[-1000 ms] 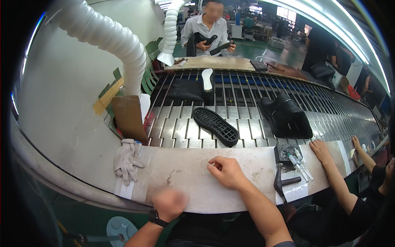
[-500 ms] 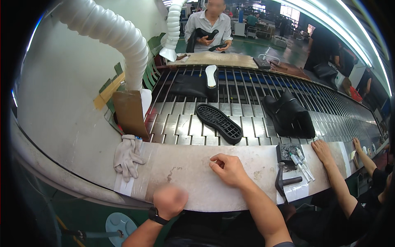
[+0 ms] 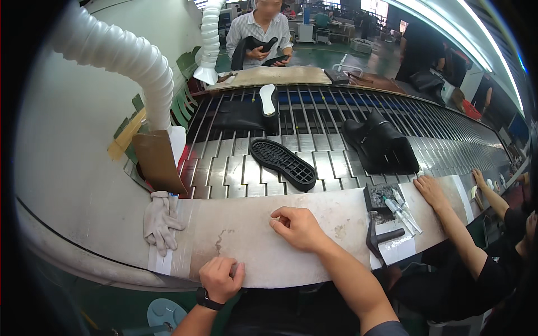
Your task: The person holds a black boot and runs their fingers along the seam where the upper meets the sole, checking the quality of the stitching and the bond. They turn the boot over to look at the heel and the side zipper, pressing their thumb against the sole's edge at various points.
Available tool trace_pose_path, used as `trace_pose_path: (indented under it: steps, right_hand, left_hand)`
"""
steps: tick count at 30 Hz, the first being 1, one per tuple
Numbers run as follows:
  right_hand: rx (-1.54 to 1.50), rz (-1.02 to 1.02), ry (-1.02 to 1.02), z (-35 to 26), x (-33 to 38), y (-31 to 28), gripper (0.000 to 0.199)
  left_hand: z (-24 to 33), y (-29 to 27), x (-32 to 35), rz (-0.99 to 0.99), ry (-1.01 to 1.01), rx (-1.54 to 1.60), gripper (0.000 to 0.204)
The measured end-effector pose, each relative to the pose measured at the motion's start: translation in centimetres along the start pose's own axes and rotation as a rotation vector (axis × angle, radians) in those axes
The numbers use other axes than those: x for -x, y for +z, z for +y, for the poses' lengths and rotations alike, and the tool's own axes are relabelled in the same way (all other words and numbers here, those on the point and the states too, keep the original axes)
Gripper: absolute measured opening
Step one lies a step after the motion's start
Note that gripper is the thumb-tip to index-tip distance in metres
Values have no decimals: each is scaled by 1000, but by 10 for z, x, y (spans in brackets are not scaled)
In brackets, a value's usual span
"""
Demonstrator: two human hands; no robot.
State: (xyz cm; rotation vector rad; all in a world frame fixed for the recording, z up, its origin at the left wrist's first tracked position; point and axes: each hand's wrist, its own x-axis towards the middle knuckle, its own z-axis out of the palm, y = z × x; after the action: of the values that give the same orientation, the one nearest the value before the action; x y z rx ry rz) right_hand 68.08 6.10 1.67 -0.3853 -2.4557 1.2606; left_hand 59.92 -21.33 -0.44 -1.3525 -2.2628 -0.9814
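Observation:
My left hand (image 3: 221, 278), with a dark watch at the wrist, rests at the near edge of the pale worktop (image 3: 255, 255). Its fingers are curled in, the thumb stands a little off, and nothing shows in it. Farther right, my right hand (image 3: 300, 228) lies on the worktop, fingers bent loosely toward the thumb, also with nothing visible in it. Beyond it, a black shoe sole (image 3: 283, 164), its gridded side up, lies on the metal slat conveyor. A black boot (image 3: 384, 144) lies to its right. Farther back lies another black boot (image 3: 238, 115) with a white sole face (image 3: 268, 99).
Pale gloves (image 3: 162, 225) lie at the worktop's left end, near a brown board (image 3: 159, 162) and a white flexible duct (image 3: 143, 73). On the right are a hammer (image 3: 376, 238), syringes (image 3: 403, 211), a dark block (image 3: 376, 197) and a co-worker's hand (image 3: 430, 190). Across the conveyor, a person holds a black boot (image 3: 252, 47).
The whole scene has shifted left in the picture as my view turned right. My left hand, blurred before, now shows its curled fingers clearly. My right hand keeps nearly the same pose.

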Motion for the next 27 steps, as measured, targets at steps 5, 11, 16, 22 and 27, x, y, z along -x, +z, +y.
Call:
trace_pose_path:
  steps: [5, 11, 16, 22, 27]
  right_hand:
    - [-14, 21, -32, -7, 11, 0, 31]
    - [-4, 50, -20, -5, -11, -16, 30]
    - [12, 9, 9, -3, 5, -7, 30]
    - [16, -13, 20, -4, 5, -8, 31]
    - [35, -23, 26, -3, 4, -10, 32]
  left_hand:
    - [2, -10, 9, -14, -1, -11, 16]
    - [3, 3, -13, 30, 21, -32, 16]
    - [7, -3, 1, -27, -13, -4, 16]
    - [7, -3, 1, -12, 2, -9, 17]
    - [9, -2, -2, -8, -2, -3, 16]
